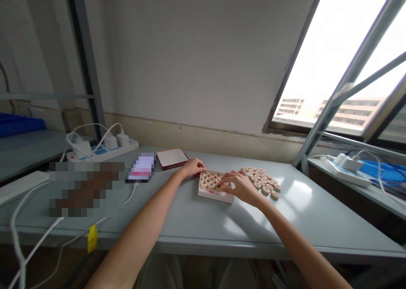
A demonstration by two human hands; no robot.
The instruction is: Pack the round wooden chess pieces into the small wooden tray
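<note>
A shallow white box [212, 194] lies on the grey table [196, 221], partly filled with round wooden game pieces [210, 180] marked with characters. My left hand [192, 168] rests against the box's far left corner, fingers curled on its edge. My right hand [240, 185] sits over the box's right side, its fingertips pinched on one wooden piece inside. To the right of the box lies a loose heap of several more wooden pieces [262, 182], just beyond my right hand.
A red box lid [171, 158] lies behind the white box. A phone [141, 169] on a cable sits left of it, near a power strip [103, 148] with chargers. A blurred patch covers the table's left. Another power strip [344, 163] lies by the window.
</note>
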